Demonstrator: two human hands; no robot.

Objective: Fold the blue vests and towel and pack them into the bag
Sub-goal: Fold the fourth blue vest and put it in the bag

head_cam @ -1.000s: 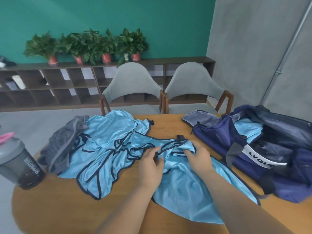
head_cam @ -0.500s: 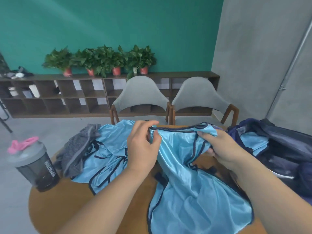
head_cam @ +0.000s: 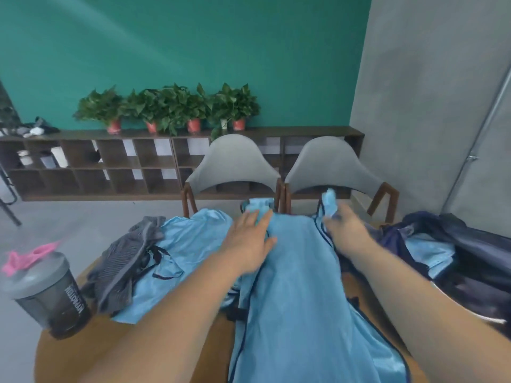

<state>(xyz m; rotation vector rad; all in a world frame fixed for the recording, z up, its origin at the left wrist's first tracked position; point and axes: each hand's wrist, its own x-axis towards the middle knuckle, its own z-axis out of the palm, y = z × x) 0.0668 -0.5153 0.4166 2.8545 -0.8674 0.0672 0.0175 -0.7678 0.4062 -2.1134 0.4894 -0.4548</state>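
One blue vest [head_cam: 298, 286] is stretched out lengthwise over the middle of the round wooden worktop [head_cam: 138, 344], its dark-edged hem nearest the person and its two shoulder straps at the far end. The left grip [head_cam: 249, 241], a bare hand, is grasping the left strap, whose bunched end sticks up past the fingers. The right grip [head_cam: 348, 233], the other bare hand, is clenched round the right strap, and that strap's end also pokes up above it. Both are blurred.

To the left lies a heap of blue vests [head_cam: 190, 244], touching the stretched one. How many are in the heap cannot be told. One grey striped towel [head_cam: 130, 261] lies crumpled on the heap's left edge. One dark shaker bottle [head_cam: 52, 294] with a grey lid and a pink loop stands near the worktop's left rim.

One navy bag [head_cam: 475, 244] sits open at the right, with one folded blue piece [head_cam: 425, 252] inside it.

Two grey chairs [head_cam: 235, 164] stand side by side across the worktop. Behind them runs one low wooden shelf [head_cam: 83, 161], topped by five potted plants [head_cam: 171, 106]: four in red pots, one in a pale pot.
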